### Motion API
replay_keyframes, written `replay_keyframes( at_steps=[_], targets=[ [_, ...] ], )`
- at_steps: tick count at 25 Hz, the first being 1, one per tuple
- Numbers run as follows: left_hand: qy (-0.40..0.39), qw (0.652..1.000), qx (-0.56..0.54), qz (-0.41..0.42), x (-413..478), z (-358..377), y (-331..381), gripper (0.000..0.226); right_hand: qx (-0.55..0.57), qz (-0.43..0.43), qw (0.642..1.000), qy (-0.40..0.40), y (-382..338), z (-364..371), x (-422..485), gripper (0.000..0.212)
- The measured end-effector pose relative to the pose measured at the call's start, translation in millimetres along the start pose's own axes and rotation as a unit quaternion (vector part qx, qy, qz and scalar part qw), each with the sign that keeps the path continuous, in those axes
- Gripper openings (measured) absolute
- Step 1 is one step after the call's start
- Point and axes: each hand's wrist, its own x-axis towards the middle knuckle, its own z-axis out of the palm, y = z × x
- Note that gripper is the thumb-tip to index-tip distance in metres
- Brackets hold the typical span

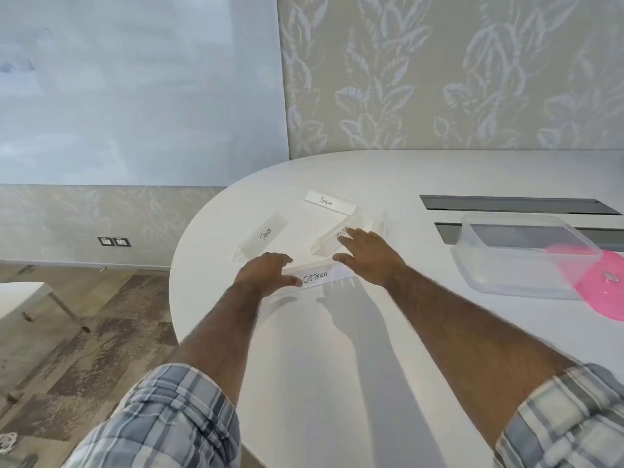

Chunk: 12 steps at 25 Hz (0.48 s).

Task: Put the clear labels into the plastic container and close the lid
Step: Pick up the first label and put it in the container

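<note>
Several clear label stands lie on the white table (337,349). The one marked OSTRICH (317,277) is nearest; my left hand (265,275) grips its left end with thumb and curled fingers. My right hand (366,256) hovers flat over its right end, fingers straight and reaching onto the ZEBRA label (332,239). The PANDA label (265,236) lies to the left and the PENGUIN label (329,202) farther back. The clear plastic container (526,255) stands open at the right, its pink lid (604,288) lying partly beneath its right side.
Two dark cable slots (516,205) are set into the table behind the container. The table's rounded edge curves on the left, with floor and a small white table (30,295) beyond. A patterned wall stands behind.
</note>
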Motion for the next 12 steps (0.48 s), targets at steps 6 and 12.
replay_keyframes(
  at_steps=[6,12],
  targets=[
    [-0.046,0.998,0.022,0.021,8.2,6.3,-10.3,0.070,0.001,0.002,0.990,-0.141,-29.0,16.1,18.6,0.067],
    [-0.048,0.998,0.031,0.016,9.2,6.5,-7.7,0.056,0.010,0.014,0.988,-0.153,-33.5,19.1,27.7,0.048]
  ],
)
